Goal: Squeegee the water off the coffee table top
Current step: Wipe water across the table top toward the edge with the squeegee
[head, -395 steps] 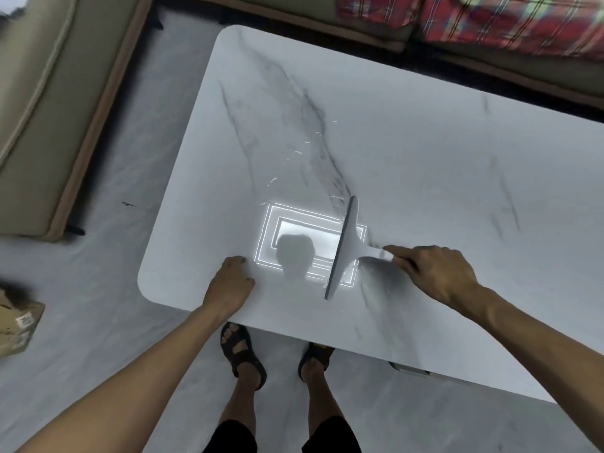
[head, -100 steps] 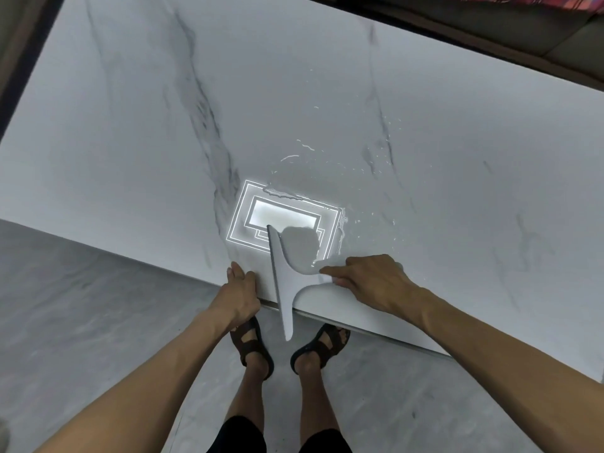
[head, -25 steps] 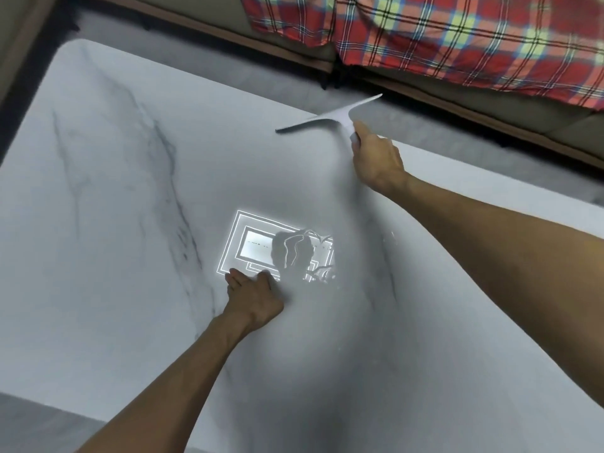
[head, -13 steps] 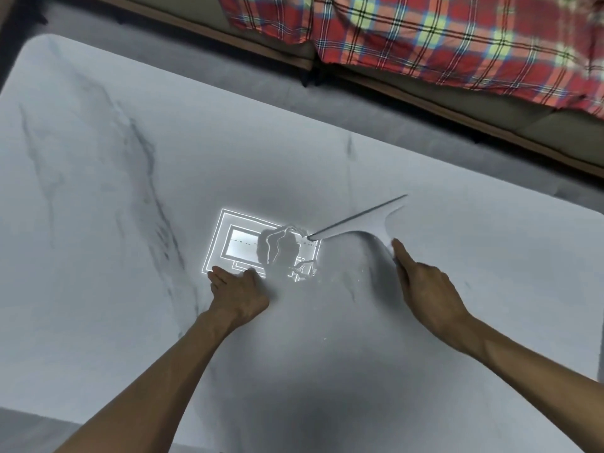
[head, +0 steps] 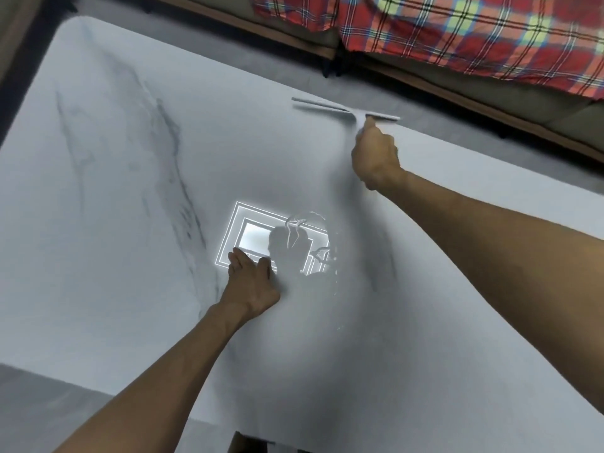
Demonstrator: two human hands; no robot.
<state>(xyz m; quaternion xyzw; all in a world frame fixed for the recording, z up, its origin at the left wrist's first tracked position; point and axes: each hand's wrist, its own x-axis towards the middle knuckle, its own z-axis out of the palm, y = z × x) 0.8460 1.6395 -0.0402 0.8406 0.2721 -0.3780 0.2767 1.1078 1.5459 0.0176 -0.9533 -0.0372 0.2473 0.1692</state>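
The white marble coffee table top point(head: 114, 223) fills most of the view. My right hand point(head: 376, 155) is stretched out to the table's far edge and grips the handle of a white squeegee point(head: 343, 109), whose blade lies along that edge. My left hand point(head: 251, 282) rests flat on the table near the middle, fingers spread, holding nothing. Thin streaks and drops of water point(head: 328, 256) glint just right of my left hand, inside the bright reflection of a ceiling light point(head: 248, 233).
A sofa with a red plaid blanket point(head: 457, 31) runs along the far side of the table, with a strip of grey floor point(head: 228, 37) between them. Grey floor point(head: 49, 410) also shows at the near left.
Half a second ago the squeegee was near the table's middle beside the light reflection. My right hand has since carried it out to the far edge. My left hand stayed planted.
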